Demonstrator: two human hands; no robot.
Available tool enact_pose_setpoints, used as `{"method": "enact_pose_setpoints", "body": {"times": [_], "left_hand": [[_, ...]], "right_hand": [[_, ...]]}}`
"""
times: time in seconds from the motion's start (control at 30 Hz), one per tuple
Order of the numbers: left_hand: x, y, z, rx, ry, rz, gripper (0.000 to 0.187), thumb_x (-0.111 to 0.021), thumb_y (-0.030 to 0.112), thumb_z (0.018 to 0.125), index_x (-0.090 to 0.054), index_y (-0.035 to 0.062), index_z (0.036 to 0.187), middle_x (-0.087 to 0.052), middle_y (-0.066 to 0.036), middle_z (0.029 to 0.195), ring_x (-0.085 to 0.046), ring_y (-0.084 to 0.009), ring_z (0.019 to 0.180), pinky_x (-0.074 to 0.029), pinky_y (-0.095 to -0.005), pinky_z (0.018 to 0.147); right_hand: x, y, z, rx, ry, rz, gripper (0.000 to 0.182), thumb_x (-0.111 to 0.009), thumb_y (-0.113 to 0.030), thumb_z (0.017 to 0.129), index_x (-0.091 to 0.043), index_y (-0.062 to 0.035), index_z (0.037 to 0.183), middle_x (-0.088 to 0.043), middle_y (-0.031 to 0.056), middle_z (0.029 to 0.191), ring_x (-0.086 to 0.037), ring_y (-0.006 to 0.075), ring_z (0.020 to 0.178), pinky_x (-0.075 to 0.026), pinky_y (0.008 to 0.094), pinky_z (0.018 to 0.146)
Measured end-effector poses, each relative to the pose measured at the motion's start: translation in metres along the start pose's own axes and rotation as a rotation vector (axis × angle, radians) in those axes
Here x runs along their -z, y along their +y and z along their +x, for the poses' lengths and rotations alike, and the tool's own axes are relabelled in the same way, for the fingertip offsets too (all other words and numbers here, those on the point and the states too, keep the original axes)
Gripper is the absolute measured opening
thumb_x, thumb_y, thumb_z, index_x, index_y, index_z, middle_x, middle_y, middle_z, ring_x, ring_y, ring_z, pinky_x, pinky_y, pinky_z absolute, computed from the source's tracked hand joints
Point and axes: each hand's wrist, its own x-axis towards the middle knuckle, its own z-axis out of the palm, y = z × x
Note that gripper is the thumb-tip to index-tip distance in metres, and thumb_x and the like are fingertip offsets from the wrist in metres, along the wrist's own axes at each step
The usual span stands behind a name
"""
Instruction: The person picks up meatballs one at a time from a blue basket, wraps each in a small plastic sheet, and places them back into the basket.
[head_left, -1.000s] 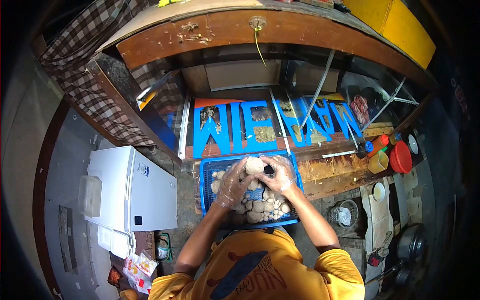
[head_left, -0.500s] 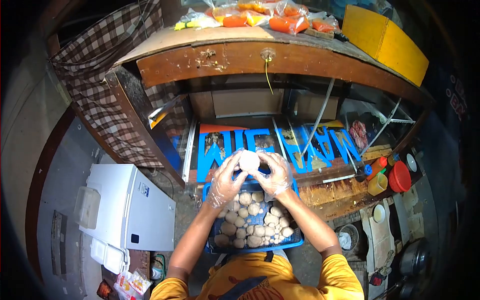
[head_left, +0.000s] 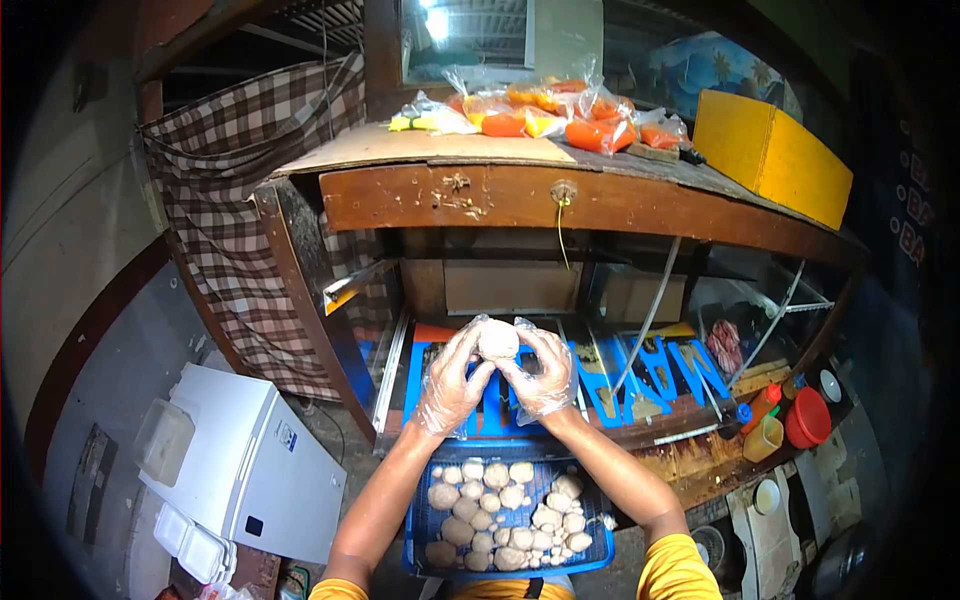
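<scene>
Both hands, in clear plastic gloves, hold a pale round ball (head_left: 498, 341) that looks like a big meatball. My left hand (head_left: 453, 383) cups its left side and my right hand (head_left: 541, 374) its right side, with the thumbs meeting below it. Underneath my forearms is a blue plastic basket (head_left: 430, 558) with similar beige balls (head_left: 497, 475) of many sizes in it. The larger ones lie mostly to the left, and smaller ones cluster on the right. The ball is held up beyond the basket's far edge.
Ahead stands a wooden display stall (head_left: 400, 200) with bags of orange sauce (head_left: 600, 132) and a yellow box (head_left: 765, 155) on top. A white chest freezer (head_left: 240, 460) is at left. At right are a red bowl (head_left: 807, 418) and sauce bottles (head_left: 763, 408).
My view has tipped upward, so the stall and basket sit lower in the picture. The hands have kept their hold on the ball, which seems slightly turned.
</scene>
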Motion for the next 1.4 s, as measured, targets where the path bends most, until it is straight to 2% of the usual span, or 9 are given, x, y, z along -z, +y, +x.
{"method": "enact_pose_setpoints", "body": {"times": [0.27,0.37,0.47,0.6,0.67,0.77,0.9,1.3,1.4], "left_hand": [[-0.006,-0.026,0.036,-0.154,0.109,0.054,0.059,-0.077,0.002,0.090,-0.055,-0.0025,0.144,-0.060,-0.025,0.144,-0.068,-0.0375,0.122,-0.059,-0.0382,0.097],[-0.009,-0.037,0.051,-0.144,0.140,-0.014,0.057,-0.077,0.002,0.089,-0.057,-0.0026,0.143,-0.064,-0.025,0.136,-0.070,-0.0385,0.115,-0.060,-0.0393,0.095],[-0.008,-0.044,0.067,-0.281,0.217,0.138,0.051,-0.076,0.004,0.090,-0.059,-0.0042,0.138,-0.068,-0.024,0.123,-0.071,-0.0376,0.108,-0.060,-0.0406,0.088],[-0.010,-0.054,0.080,-0.245,0.232,0.177,0.051,-0.076,0.006,0.090,-0.060,-0.0040,0.137,-0.068,-0.025,0.126,-0.069,-0.0407,0.112,-0.058,-0.0433,0.094],[-0.010,-0.053,0.087,-0.304,0.274,0.198,0.048,-0.072,0.010,0.091,-0.061,-0.0024,0.136,-0.067,-0.028,0.129,-0.065,-0.0479,0.117,-0.054,-0.0497,0.101],[-0.018,-0.066,0.096,-0.322,0.321,0.196,0.048,-0.071,0.008,0.089,-0.062,-0.0015,0.135,-0.066,-0.028,0.132,-0.065,-0.0467,0.118,-0.054,-0.0499,0.101],[-0.021,-0.063,0.102,-0.296,0.344,0.212,0.050,-0.070,0.005,0.084,-0.062,-0.0036,0.133,-0.067,-0.027,0.134,-0.065,-0.0463,0.120,-0.053,-0.0493,0.105],[-0.039,-0.097,0.110,-0.250,0.363,0.260,0.041,-0.068,0.009,0.090,-0.065,-0.0016,0.130,-0.069,-0.027,0.125,-0.068,-0.0463,0.112,-0.057,-0.0500,0.096],[-0.043,-0.102,0.116,-0.269,0.392,0.287,0.041,-0.071,0.005,0.086,-0.065,0.0003,0.127,-0.070,-0.026,0.118,-0.068,-0.0464,0.106,-0.057,-0.0531,0.092]], "right_hand": [[-0.025,0.022,0.035,0.156,0.139,-0.054,0.050,-0.092,-0.025,0.075,-0.073,-0.0057,0.117,-0.075,0.0151,0.111,-0.070,0.0357,0.104,-0.053,0.0461,0.094],[-0.031,0.026,0.048,0.195,0.177,-0.081,0.049,-0.092,-0.026,0.075,-0.073,-0.0057,0.116,-0.075,0.0151,0.111,-0.070,0.0361,0.103,-0.052,0.0461,0.095],[-0.040,0.036,0.059,0.187,0.210,-0.130,0.048,-0.091,-0.028,0.075,-0.074,-0.0043,0.113,-0.076,0.0156,0.109,-0.071,0.0364,0.102,-0.053,0.0461,0.093],[-0.050,0.042,0.072,0.175,0.261,-0.113,0.043,-0.091,-0.027,0.076,-0.075,-0.0028,0.109,-0.077,0.0170,0.110,-0.072,0.0385,0.102,-0.056,0.0480,0.093],[-0.055,0.045,0.079,0.173,0.267,-0.064,0.044,-0.090,-0.026,0.076,-0.075,-0.0028,0.110,-0.077,0.0173,0.111,-0.072,0.0386,0.102,-0.056,0.0478,0.094],[-0.064,0.050,0.085,0.196,0.301,-0.041,0.043,-0.089,-0.024,0.077,-0.075,-0.0031,0.112,-0.077,0.0179,0.115,-0.072,0.0386,0.105,-0.056,0.0476,0.094],[-0.080,0.060,0.089,0.111,0.331,-0.071,0.044,-0.088,-0.025,0.077,-0.074,-0.0064,0.114,-0.077,0.0164,0.111,-0.071,0.0391,0.104,-0.057,0.0491,0.091],[-0.108,0.086,0.084,-0.082,0.300,-0.041,0.034,-0.086,-0.030,0.082,-0.071,-0.0080,0.103,-0.075,0.0170,0.099,-0.070,0.0410,0.093,-0.056,0.0517,0.083],[-0.107,0.086,0.086,-0.082,0.279,-0.083,0.033,-0.085,-0.031,0.083,-0.071,-0.0081,0.102,-0.074,0.0173,0.098,-0.070,0.0412,0.093,-0.055,0.0527,0.082]]}}
